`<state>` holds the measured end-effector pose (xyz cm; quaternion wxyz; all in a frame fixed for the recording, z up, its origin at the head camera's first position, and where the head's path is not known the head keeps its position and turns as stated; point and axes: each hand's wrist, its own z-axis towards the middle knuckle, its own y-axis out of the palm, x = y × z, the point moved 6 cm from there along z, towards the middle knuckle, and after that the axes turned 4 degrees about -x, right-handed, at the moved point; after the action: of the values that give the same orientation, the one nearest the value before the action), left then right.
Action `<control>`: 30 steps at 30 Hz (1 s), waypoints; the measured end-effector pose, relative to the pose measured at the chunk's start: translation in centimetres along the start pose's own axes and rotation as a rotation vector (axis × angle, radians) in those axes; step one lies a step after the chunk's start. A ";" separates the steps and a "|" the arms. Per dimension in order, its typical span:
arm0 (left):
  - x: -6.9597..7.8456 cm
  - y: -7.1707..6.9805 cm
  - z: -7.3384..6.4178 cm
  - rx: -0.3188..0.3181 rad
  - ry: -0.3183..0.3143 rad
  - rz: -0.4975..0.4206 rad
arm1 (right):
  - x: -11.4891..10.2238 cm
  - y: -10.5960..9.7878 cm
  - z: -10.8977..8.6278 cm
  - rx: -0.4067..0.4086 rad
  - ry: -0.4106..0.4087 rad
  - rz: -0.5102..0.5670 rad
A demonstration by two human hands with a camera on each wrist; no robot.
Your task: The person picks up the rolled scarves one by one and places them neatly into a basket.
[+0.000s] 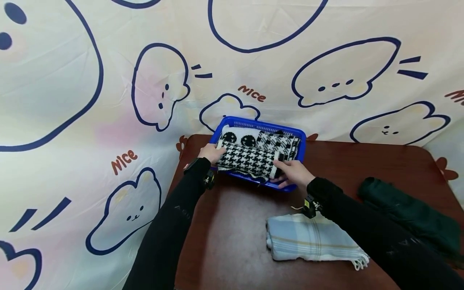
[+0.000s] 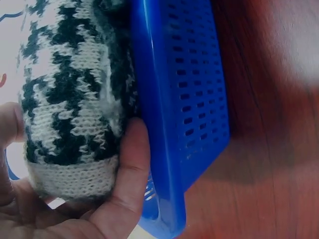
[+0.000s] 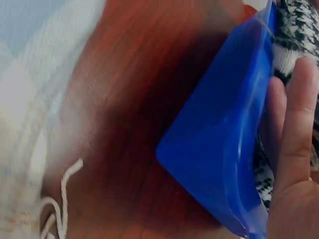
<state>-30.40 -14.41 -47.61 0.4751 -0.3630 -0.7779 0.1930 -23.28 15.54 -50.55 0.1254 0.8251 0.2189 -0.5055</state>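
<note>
A folded black-and-white houndstooth knit scarf (image 1: 248,158) lies across the front of a blue plastic basket (image 1: 301,151). My left hand (image 1: 212,153) grips its left end; in the left wrist view the thumb and fingers (image 2: 133,164) curl round the pale knit edge, right beside the basket rim. At the other end, my right hand (image 1: 295,173) holds the scarf's dark corner between thumb and fingers, low against the basket's right side. Behind the scarf, more folded black-and-white knit cloth (image 1: 240,134) with round black motifs sits in the basket.
On the brown table (image 1: 224,225), a folded light blue plaid scarf (image 1: 304,237) with white fringe lies below my right forearm. A dark green rolled cloth (image 1: 409,209) is farther right. A cartoon-printed curtain (image 1: 275,72) hangs directly behind the basket.
</note>
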 end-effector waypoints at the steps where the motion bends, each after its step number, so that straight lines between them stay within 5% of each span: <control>1: 0.3 0.0 -0.1 0.003 -0.002 0.015 | 0.0 -0.1 0.1 -0.004 0.006 0.005; 7: 0.7 0.2 0.8 -0.017 -0.009 0.055 | 0.0 -0.4 0.4 -0.018 0.049 0.022; 22: 0.9 0.6 1.3 -0.049 -0.003 0.109 | -0.9 -0.8 0.9 -0.060 0.083 -0.241; 30: 0.0 1.6 3.2 -0.060 -0.025 0.205 | -1.0 -0.7 1.1 -0.068 0.124 -0.314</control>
<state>-32.63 -13.25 -50.16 0.4320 -0.4525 -0.7480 0.2217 -24.89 15.38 -50.12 0.0588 0.8057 0.3696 -0.4591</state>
